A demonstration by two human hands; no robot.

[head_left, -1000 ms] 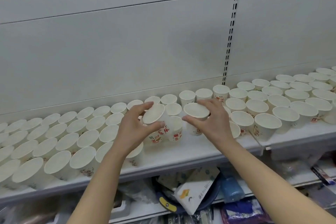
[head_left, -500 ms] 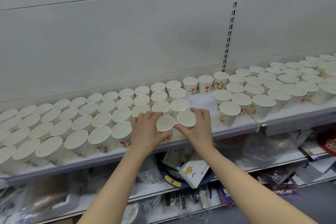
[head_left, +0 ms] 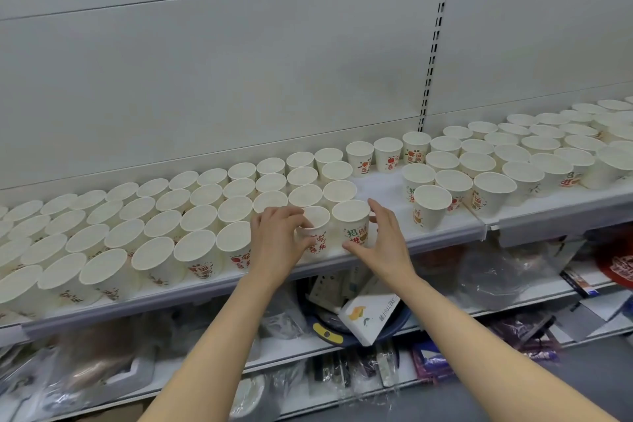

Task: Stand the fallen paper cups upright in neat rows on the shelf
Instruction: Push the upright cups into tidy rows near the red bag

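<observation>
White paper cups with red print stand upright in rows along the white shelf (head_left: 380,187). At the front edge my left hand (head_left: 275,243) grips one cup (head_left: 317,221), fingers on its rim and thumb on its printed side. Beside it stands a second cup (head_left: 352,216), touching the first. My right hand (head_left: 383,243) curves round this cup, thumb at its base and fingers along its right side. Both cups stand upright at the right end of the left block's front row.
A bare strip of shelf lies right of my hands, with a lone cup (head_left: 432,205) beyond it and a further block of cups (head_left: 513,161) at the right. A slotted upright (head_left: 433,44) runs up the back wall. The lower shelf (head_left: 370,315) holds boxes and wrapped goods.
Both hands brought their cups from mid-shelf, where the left one was tilted, to the front edge. The cups now stand side by side, and my right hand's fingers have loosened a little.
</observation>
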